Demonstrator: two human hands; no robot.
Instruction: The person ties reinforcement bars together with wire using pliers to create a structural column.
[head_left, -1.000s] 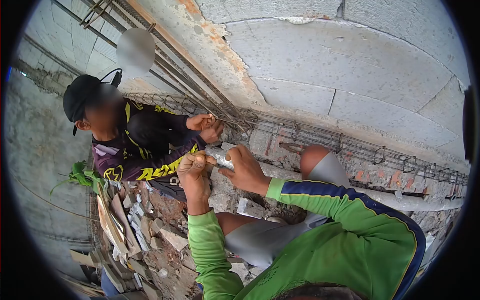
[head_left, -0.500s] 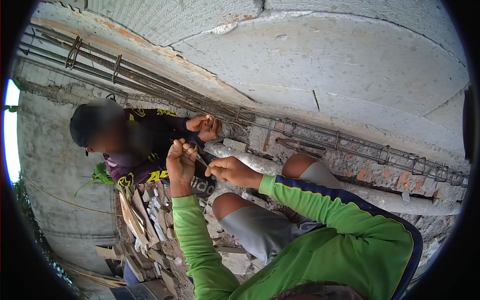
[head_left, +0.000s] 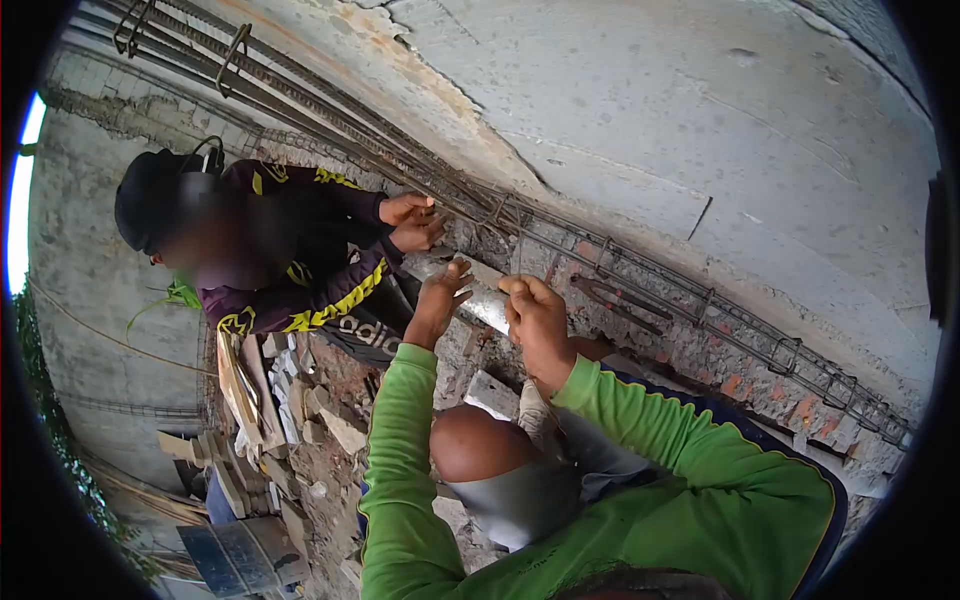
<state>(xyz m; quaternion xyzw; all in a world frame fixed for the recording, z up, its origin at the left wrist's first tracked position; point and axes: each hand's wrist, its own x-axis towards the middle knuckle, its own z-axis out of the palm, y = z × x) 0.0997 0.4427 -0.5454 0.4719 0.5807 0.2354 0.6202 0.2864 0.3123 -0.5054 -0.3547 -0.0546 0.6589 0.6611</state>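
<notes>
My left hand (head_left: 440, 303) is raised in front of me, its fingers loosely bent and apart; I can make out nothing in it. Just to its right, my right hand (head_left: 537, 325) is closed with thumb and forefinger pressed together. Whatever it grips is too thin or too hidden to name. Both hands are above a pale round pipe (head_left: 484, 306) on the rough ground, near a rebar cage (head_left: 690, 307) along the wall. A dark, long-handled tool like pincers (head_left: 625, 305) lies beside the bars.
At left a co-worker (head_left: 300, 240) crouches, both hands (head_left: 412, 222) at the long steel bars (head_left: 300, 110). A grey wall (head_left: 640, 120) rises along the bars. Broken tiles and rubble (head_left: 260, 400) lie at lower left. My bent knee (head_left: 482, 445) is below my hands.
My hands have moved rightward and a little apart; the left fingers have loosened. A thin strip seen between them before no longer shows. The view has shifted, and the co-worker's hands remain at the bars.
</notes>
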